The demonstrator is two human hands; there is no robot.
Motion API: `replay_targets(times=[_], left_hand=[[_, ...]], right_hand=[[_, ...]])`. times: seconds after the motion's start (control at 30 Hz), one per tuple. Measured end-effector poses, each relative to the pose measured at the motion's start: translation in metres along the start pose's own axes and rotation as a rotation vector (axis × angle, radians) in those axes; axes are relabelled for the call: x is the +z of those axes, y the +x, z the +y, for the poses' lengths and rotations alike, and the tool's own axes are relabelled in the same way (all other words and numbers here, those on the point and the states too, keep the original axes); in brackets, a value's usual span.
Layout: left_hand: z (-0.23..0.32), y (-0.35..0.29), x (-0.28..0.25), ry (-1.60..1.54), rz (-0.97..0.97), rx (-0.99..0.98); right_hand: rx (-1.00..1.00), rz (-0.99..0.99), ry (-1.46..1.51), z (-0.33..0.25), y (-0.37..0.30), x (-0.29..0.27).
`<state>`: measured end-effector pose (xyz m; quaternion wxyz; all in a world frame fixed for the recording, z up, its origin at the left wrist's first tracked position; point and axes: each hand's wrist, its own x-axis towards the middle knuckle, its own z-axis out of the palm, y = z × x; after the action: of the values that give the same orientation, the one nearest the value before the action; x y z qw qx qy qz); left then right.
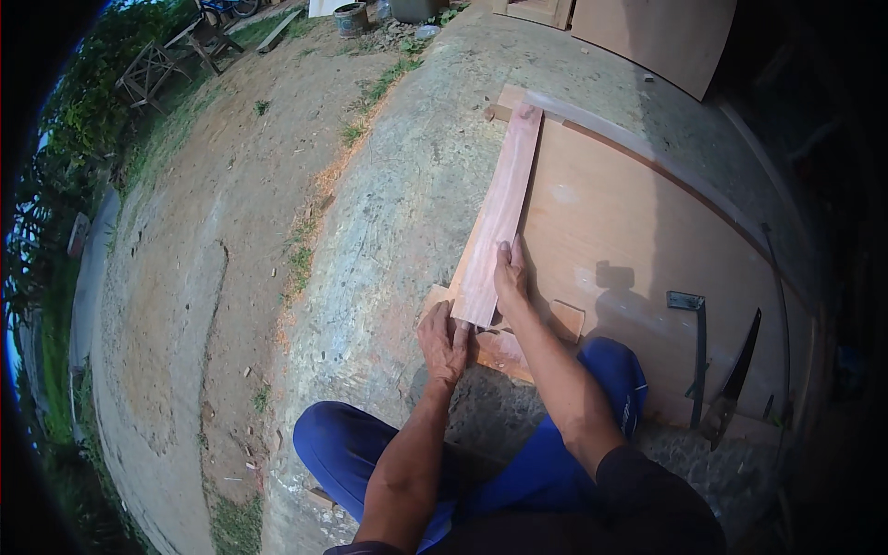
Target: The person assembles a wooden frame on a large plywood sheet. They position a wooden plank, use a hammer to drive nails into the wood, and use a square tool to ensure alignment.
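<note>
A pale pinkish wooden board (504,194) lies lengthwise along the left edge of a plywood panel (592,213). My left hand (444,344) is closed at the board's near left corner, with its fingertips by a small wood piece under it. Farther up, my right hand (511,277) grips the board's right edge, thumb on top and the other fingers mostly hidden. Beneath the near end sits a short wood piece (504,350), partly covered by my right forearm. A long wooden strip (629,143) runs along the panel's far edge.
On the panel's right side lie a try square (698,342) and a handsaw (737,375). A small wood offcut (567,321) rests beside my right forearm. Wooden panels (647,37) stand at the back. Rough concrete (388,203) meets dirt ground on the left; a bucket (351,18) stands far off.
</note>
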<state>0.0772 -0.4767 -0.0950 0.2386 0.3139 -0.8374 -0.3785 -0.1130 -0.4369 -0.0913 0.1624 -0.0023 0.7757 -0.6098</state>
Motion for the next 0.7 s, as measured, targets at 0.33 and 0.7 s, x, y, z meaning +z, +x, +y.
replay_targets(times=[0.33, 0.7], left_hand=[[-0.008, -0.010, 0.003, -0.197, 0.164, -0.191], [-0.040, 0.016, 0.002, -0.868, 0.221, -0.595]], right_hand=[[-0.073, -0.020, 0.003, -0.014, -0.050, 0.025], [-0.133, 0.062, -0.188, -0.009, -0.051, 0.046]])
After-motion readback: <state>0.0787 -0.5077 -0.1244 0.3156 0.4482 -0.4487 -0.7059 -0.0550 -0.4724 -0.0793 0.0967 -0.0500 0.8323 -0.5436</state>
